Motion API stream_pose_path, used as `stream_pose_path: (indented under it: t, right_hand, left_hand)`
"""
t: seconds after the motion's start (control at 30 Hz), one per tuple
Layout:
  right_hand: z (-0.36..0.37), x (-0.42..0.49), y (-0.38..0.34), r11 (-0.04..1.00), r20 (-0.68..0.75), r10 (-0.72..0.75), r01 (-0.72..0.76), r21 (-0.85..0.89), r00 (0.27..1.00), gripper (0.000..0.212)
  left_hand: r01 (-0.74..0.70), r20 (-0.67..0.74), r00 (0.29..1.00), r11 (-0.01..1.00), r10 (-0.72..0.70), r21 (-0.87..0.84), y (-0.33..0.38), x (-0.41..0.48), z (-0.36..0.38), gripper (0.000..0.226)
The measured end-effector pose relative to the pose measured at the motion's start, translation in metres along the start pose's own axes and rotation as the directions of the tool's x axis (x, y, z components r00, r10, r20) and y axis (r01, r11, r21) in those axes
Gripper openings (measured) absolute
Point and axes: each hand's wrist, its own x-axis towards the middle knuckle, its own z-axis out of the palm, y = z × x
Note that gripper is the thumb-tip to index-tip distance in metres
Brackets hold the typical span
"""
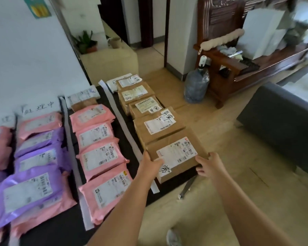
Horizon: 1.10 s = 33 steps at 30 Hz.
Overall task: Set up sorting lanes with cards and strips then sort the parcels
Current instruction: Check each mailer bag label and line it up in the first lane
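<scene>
Black mat (60,229) under the lanes. Five cardboard boxes (158,125) in a row running away from the fingers. Nearest box (174,153) is held at its near corners by left hand (152,161) and right hand (207,164): thumbs on top, other fingers curled down the sides, tips hidden. Four pink mailers (100,157) left of the left fingers. Two white strips (122,125) between lanes. Purple mailers (25,190) farther left overlap and are cut off, count unclear. One handwritten card (37,106), blurred.
</scene>
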Motion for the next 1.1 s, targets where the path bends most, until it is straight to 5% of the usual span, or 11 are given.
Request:
stream_pose_path:
  t: [0.33,0.6,0.73,1.1]
  right_hand:
    - [-0.002,0.027,-0.004,0.978,0.135,-0.032,0.058,-0.198,0.99,0.045]
    - [-0.009,0.011,-0.031,0.899,-0.008,-0.277,0.256,-0.355,0.961,0.063]
    - [0.011,-0.019,-0.051,0.802,0.044,-0.45,0.425,-0.42,0.892,0.057]
    - [0.146,-0.159,-0.054,0.59,0.309,-0.676,0.743,-0.317,0.669,0.044]
  left_hand:
    - [0.04,-0.124,0.991,0.999,-0.039,0.003,-0.006,0.01,0.012,0.057]
    - [0.019,-0.338,0.941,0.999,-0.005,0.041,0.001,-0.01,0.006,0.071]
    - [-0.006,-0.41,0.912,0.999,0.022,0.04,0.009,-0.031,-0.017,0.08]
    - [-0.154,-0.616,0.782,0.987,0.098,-0.038,-0.038,-0.147,-0.161,0.06]
